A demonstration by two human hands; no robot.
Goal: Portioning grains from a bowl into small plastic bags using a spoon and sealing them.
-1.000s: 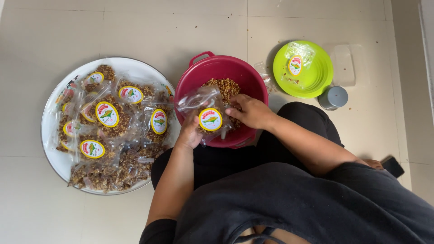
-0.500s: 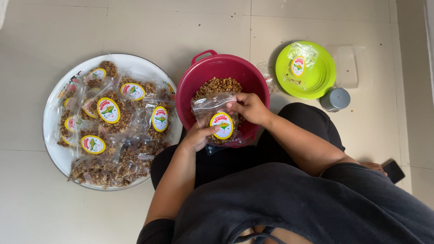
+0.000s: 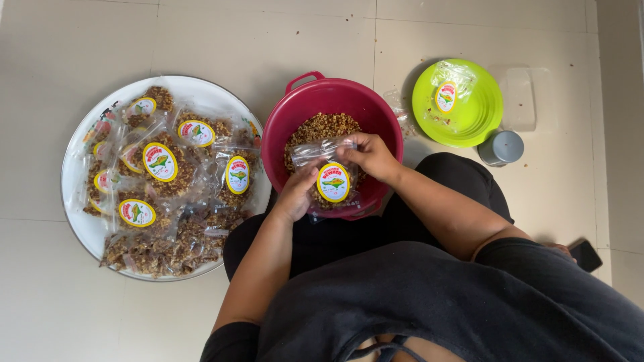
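1. Head view showed my left hand [image 3: 297, 194] just below the middle of the frame, fingers curled shut on the lower left edge of a clear plastic bag [image 3: 327, 177].
2. My right hand [image 3: 371, 155] sat at the bag's upper right, fingers pinched closed on its top edge.
3. The bag hung over the red basin [image 3: 331, 144] at centre frame, partly filled with brown crumbly snack, an oval yellow-rimmed label on its front.
4. More loose brown snack lay inside the basin behind the bag.
5. At the left of the frame, a round white tray [image 3: 79, 214] held many filled, labelled bags.
6. At the upper right, a green plate [image 3: 483, 114] carried one nearly empty bag, with a small grey cup [image 3: 502, 147] just beside the plate.
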